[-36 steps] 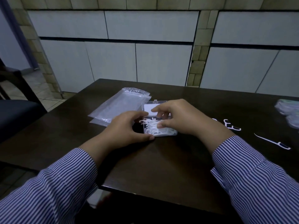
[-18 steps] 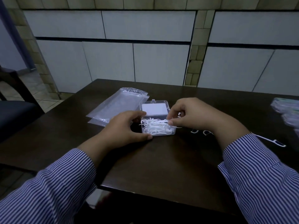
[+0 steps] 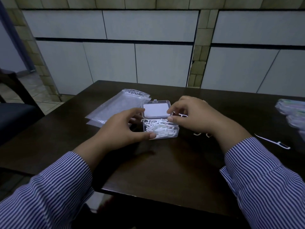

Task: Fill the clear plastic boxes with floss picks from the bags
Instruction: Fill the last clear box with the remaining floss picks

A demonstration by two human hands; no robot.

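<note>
A clear plastic box point(image 3: 175, 132) sits mid-table with its lid point(image 3: 156, 110) swung open toward the wall, a white label on the lid. White floss picks point(image 3: 158, 128) are heaped inside. My left hand point(image 3: 122, 129) grips the box's left side, its thumb against the front left corner. At the box's right rim hovers my right hand point(image 3: 196, 118), fingers curled, index and thumb pinching a floss pick point(image 3: 182, 115) whose head shows between them.
Flat clear bags point(image 3: 115, 108) lie stacked left of the box. Loose picks lie right of it: two point(image 3: 203, 134) by my right wrist, one point(image 3: 272, 142) farther right. Filled packets point(image 3: 292, 111) sit at the right edge. A dark chair point(image 3: 14, 116) stands left of the table point(image 3: 165, 171).
My right hand lifted off the heap of picks and drew back to the box's right rim, uncovering the open lid. My left hand kept its hold on the box.
</note>
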